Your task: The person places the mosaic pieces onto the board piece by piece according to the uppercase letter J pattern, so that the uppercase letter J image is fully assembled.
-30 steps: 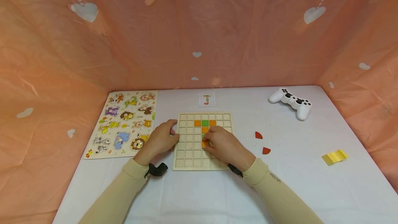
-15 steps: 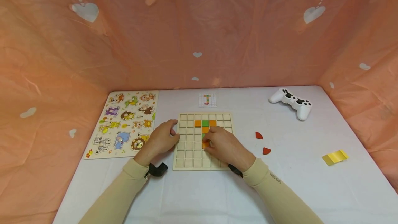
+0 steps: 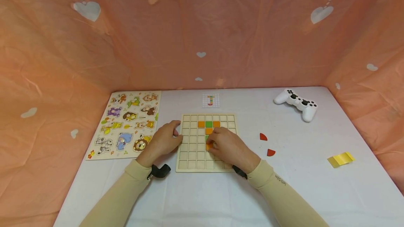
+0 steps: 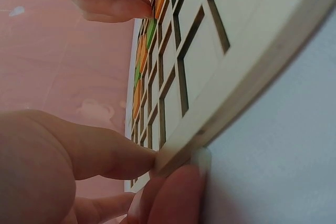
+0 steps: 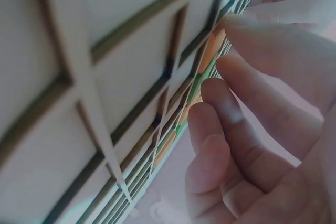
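A square wooden grid board [image 3: 192, 156] lies on the table in the head view. Orange and green square tiles sit in a T-like pattern in its cells, with one green tile [image 3: 208, 124] in the top row of the pattern. My left hand [image 3: 165, 138] grips the board's left edge, thumb on the rim and fingertips against its side in the left wrist view. Over the board, my right hand [image 3: 228, 146] has thumb and index finger at opposite sides of the lowest orange tile [image 5: 211, 48], pinching it at its cell. That hand partly covers the tiles below it.
A pattern card [image 3: 210, 101] lies behind the board. Two red quarter-circle pieces [image 3: 270, 152] are to the right, with a white game controller [image 3: 295, 103] and a folded yellow strip [image 3: 341, 159] farther out. An animal puzzle board [image 3: 121, 125] lies left.
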`<state>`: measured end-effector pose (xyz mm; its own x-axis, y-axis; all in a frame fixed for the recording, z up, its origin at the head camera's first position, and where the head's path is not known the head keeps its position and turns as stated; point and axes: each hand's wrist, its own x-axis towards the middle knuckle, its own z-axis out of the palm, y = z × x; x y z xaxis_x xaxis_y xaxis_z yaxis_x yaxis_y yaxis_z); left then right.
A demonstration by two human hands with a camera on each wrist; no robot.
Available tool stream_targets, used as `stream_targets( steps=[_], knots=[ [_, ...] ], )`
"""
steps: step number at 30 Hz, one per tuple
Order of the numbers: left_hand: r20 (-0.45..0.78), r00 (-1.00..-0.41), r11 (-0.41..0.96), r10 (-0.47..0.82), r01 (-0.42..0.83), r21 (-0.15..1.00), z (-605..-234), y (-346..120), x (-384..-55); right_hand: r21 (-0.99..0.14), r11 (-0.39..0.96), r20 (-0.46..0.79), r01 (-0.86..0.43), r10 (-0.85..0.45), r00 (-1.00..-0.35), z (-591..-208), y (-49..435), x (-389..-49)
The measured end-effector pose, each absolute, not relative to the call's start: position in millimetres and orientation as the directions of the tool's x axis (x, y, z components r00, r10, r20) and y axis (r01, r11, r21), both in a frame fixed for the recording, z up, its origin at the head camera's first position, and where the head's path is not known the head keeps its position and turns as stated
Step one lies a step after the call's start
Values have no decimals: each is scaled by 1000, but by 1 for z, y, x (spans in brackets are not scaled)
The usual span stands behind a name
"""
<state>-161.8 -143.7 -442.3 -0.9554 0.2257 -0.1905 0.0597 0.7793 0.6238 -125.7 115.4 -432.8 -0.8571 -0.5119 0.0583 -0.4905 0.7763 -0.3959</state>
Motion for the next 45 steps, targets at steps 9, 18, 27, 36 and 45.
stream_targets(
  steps=[9, 18, 27, 36, 45],
  knots=[
    [-194, -957, 776, 216, 47, 629, -442, -144, -163, -412, 775, 48, -479, -507, -861, -428, 120, -129],
    [-198, -957, 782, 214, 46, 622, -442, -144, -161, -437, 814, 35, -384, -411, -911, -422, 162, -123],
    [-189, -956, 776, 225, 58, 628, -442, -144, -161, -377, 855, 103, -357, -344, -933, -424, 224, -100],
    [-184, -957, 775, 223, 59, 629, -442, -144, -162, -338, 879, 139, -337, -307, -941, -424, 268, -83],
    [-198, -956, 772, 218, 44, 634, -443, -144, -162, -341, 901, 81, -269, -257, -963, -430, 285, -74]
  ],
)
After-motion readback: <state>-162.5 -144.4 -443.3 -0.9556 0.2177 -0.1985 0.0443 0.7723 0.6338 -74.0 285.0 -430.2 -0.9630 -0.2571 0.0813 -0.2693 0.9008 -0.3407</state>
